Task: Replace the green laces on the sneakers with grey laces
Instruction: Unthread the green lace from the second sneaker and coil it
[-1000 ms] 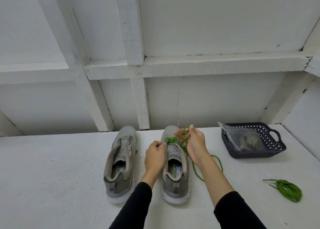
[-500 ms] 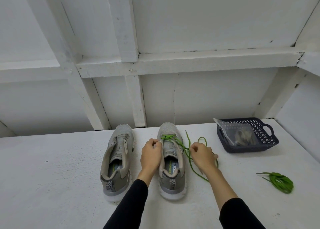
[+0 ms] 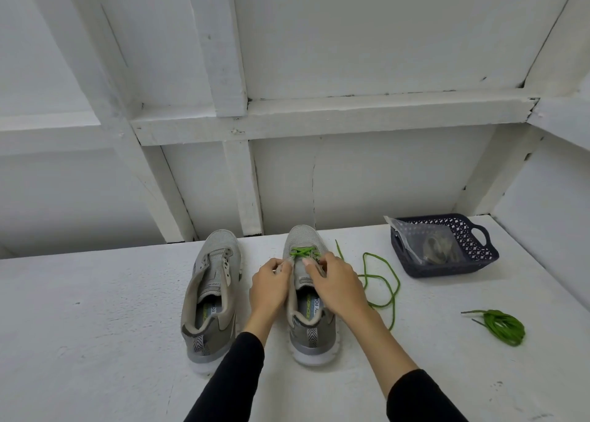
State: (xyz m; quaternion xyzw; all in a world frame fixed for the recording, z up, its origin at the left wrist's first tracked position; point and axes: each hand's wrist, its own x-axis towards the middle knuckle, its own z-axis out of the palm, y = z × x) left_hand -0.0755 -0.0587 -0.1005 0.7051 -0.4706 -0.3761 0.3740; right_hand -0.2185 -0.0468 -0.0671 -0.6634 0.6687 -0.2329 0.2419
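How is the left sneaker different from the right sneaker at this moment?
The left sneaker has no lace; the right sneaker keeps a green lace crossed near its toe. Nobody touches the left sneaker; the left hand and right hand work on the right sneaker. Both are grey, toes toward the wall.

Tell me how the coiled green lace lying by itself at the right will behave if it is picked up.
The coiled green lace is probably floppy: it lies in loose loops with ends sticking out. It would likely uncoil and dangle when lifted. It looks thin, so probably very light.
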